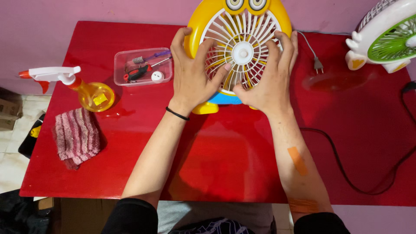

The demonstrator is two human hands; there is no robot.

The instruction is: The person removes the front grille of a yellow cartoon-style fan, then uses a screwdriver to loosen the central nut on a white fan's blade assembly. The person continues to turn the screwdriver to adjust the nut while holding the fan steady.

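A small yellow fan (239,47) with a white front grille stands at the middle of the far edge of the red table (225,160), tilted back toward the pink wall, and both hands are spread flat over its face. The left hand (193,71) wraps the left rim with its fingers splayed across the grille and the thumb reaching toward the white hub; the right hand (271,73) mirrors it on the other side, fingertips curled over the ribs. Pressed from both sides like this, the grille is braced evenly and the light body cannot slide; whether the fingers actually hook between the ribs I cannot tell from this angle. The fan's loose plug (318,66) lies just to its right, unplugged. Near the far right corner sits a second fan (385,37), white with green blades, and a black cable (346,169) loops along the right side. Toward the left, a clear plastic box (143,66) holds a screwdriver and small brush, close beside the left wrist. A yellow spray bottle (82,89) and a striped cloth (77,136) lie near the left edge, well apart from the hands.
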